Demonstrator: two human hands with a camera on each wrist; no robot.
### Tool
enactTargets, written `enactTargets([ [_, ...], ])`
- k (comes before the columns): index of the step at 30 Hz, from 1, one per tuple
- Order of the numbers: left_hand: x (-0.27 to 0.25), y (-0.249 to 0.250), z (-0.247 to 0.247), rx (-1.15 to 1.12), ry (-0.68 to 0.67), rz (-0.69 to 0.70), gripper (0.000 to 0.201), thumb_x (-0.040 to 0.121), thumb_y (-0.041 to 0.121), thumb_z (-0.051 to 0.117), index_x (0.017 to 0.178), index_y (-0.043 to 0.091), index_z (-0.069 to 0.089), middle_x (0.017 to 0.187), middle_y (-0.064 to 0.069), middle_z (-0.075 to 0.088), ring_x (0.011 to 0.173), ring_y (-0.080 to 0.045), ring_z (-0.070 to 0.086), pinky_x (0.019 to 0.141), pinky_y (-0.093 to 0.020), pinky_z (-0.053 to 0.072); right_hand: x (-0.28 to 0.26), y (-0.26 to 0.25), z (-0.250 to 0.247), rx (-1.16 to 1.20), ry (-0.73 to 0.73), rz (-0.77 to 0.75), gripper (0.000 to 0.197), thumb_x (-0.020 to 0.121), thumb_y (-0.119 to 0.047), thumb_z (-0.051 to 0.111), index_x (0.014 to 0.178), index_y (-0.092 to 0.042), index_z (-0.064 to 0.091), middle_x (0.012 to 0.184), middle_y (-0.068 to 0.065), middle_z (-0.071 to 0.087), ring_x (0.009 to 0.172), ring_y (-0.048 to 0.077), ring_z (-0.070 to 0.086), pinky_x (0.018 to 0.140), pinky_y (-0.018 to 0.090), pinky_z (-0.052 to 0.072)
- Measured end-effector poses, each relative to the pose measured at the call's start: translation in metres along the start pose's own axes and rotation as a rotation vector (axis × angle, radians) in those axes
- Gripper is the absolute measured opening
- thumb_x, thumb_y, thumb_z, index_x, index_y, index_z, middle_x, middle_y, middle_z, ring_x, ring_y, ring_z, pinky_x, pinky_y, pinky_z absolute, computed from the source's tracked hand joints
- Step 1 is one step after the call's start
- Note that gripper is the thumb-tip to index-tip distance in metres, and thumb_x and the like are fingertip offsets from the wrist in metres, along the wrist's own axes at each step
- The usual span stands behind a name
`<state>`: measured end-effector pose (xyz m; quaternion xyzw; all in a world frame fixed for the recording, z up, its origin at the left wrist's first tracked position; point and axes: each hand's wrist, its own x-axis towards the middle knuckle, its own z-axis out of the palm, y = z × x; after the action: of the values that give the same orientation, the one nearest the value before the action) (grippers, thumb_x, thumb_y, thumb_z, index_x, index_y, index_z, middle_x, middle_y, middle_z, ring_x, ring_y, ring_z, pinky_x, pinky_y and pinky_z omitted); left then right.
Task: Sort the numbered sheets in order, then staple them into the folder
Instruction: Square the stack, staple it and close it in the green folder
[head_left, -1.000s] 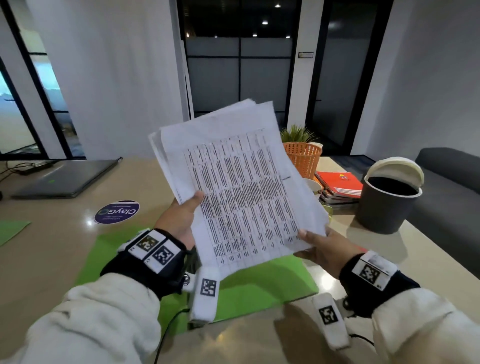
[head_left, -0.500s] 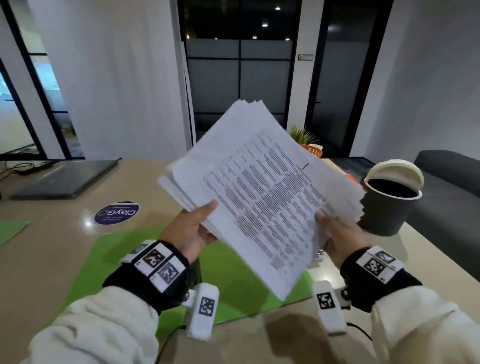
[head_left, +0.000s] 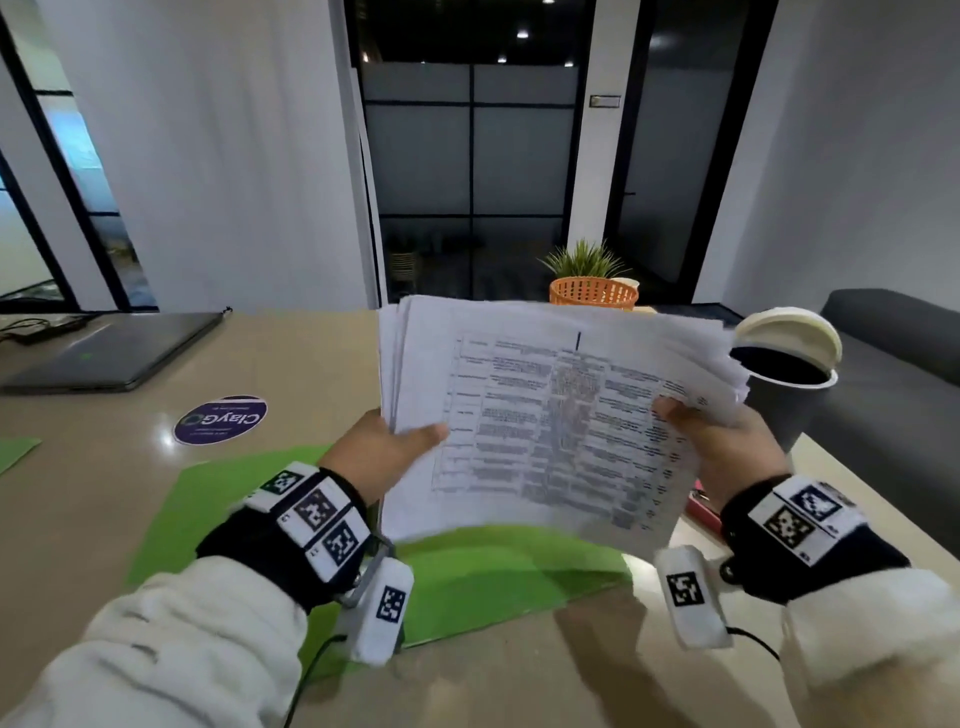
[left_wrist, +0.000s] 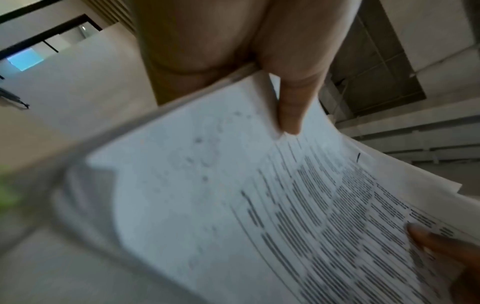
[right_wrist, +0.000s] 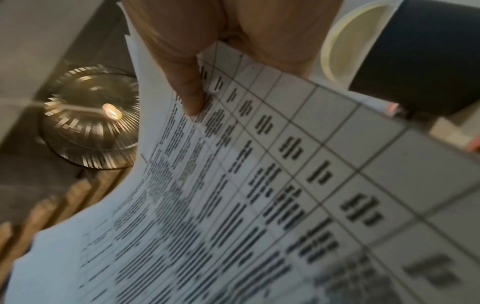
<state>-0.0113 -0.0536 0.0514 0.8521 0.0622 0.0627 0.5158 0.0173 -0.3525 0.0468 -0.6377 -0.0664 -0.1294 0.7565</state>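
Sheets (head_left: 550, 415) now turned landscape, above folder (head_left: 467, 571); earlier portrait. Left hand (head_left: 382, 449) and right hand (head_left: 727, 447) pinch opposite edges. Likely squaring stack; stapling not begun.

I hold the stack of sheets (head_left: 550, 415) up between my left hand (head_left: 382, 452) and right hand (head_left: 727, 447), over the folder (head_left: 467, 577) lying on the table (head_left: 93, 509). Far left sits a laptop (head_left: 114, 351) — a round sticker (head_left: 221, 419) nearer me. Behind the sheets stands a basket (head_left: 592, 293); to their right, a bin (head_left: 784, 384).
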Motion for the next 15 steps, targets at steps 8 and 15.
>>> enactTargets([
  [8, -0.005, 0.003, -0.004, -0.202, -0.13, 0.089, 0.039, 0.068, 0.034, 0.079, 0.103, 0.026, 0.062, 0.106, 0.008, 0.068, 0.099, -0.014, 0.065, 0.086, -0.029, 0.047, 0.004, -0.003, 0.002, -0.099, -0.123, 0.012, 0.052, 0.05, -0.038, 0.086, 0.095, -0.019, 0.068, 0.089, -0.002, 0.075, 0.087, 0.02, 0.071, 0.072, 0.033, 0.055],
  [15, -0.016, 0.006, -0.001, -0.518, -0.22, 0.017, 0.042, 0.066, 0.019, 0.078, 0.105, 0.013, 0.064, 0.103, -0.009, 0.072, 0.095, -0.025, 0.068, 0.081, -0.04, 0.053, -0.005, 0.025, -0.003, -0.133, -0.181, 0.254, 0.093, 0.024, -0.063, 0.088, 0.101, -0.014, 0.068, 0.102, 0.01, 0.073, 0.1, 0.033, 0.066, 0.095, 0.055, 0.046],
])
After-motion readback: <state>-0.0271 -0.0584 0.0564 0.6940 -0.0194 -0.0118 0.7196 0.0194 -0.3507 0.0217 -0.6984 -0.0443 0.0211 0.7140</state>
